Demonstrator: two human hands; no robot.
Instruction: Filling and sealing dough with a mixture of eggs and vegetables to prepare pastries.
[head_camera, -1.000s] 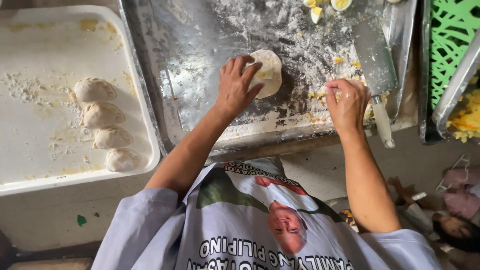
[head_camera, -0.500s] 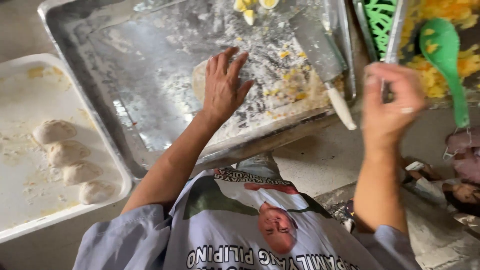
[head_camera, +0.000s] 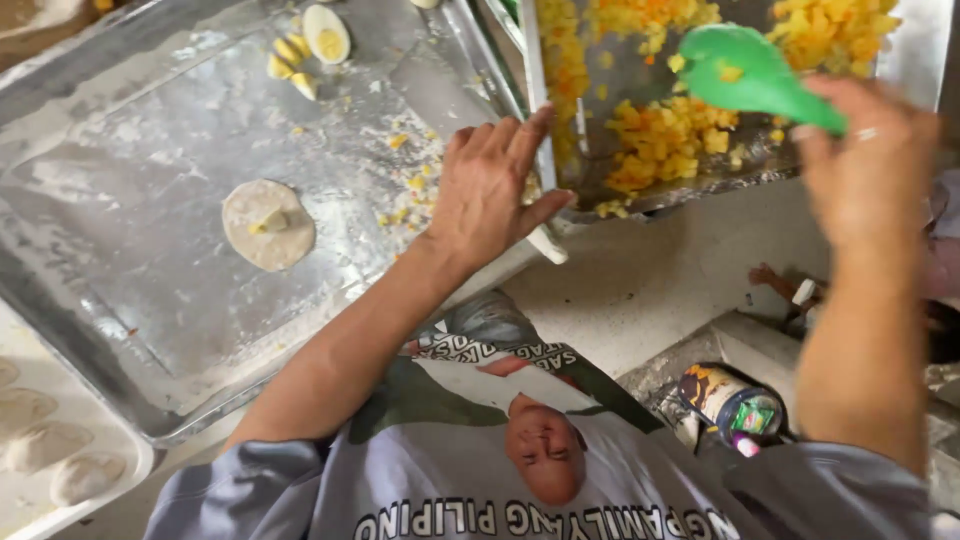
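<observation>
**Fingers on the green spoon, dough round far to the left**

My right fingers (head_camera: 850, 120) are wrapped around the handle of a green spoon (head_camera: 745, 70), closed tight on it, at the upper right of the frame. The spoon's long axis runs from my right hand (head_camera: 865, 170) up and leftward, its bowl lying over the yellow diced filling (head_camera: 665, 135), with a bit or two of yellow sitting on it. That filling lies in a metal tray (head_camera: 905, 55) across the top right.

My left hand (head_camera: 490, 190) sits mid-frame with its fingers (head_camera: 505, 140) spread apart and holding nothing; the fingertips reach toward the near edge of the filling tray, and I cannot tell whether they touch it. The palm hovers over the right edge of the big floured baking sheet (head_camera: 150, 300), where scattered yellow crumbs lie.

The flat dough round (head_camera: 268, 225) lies on that sheet to the left of my left hand, well apart from it, with a small pale piece resting at its centre. From the spoon it lies far off to the lower left, so my left hand is plainly the nearer one.

Egg pieces (head_camera: 310, 45) sit at the top of the sheet, above the round. Shaped dough pieces (head_camera: 60, 455) rest on a white tray at the lower left corner.
</observation>
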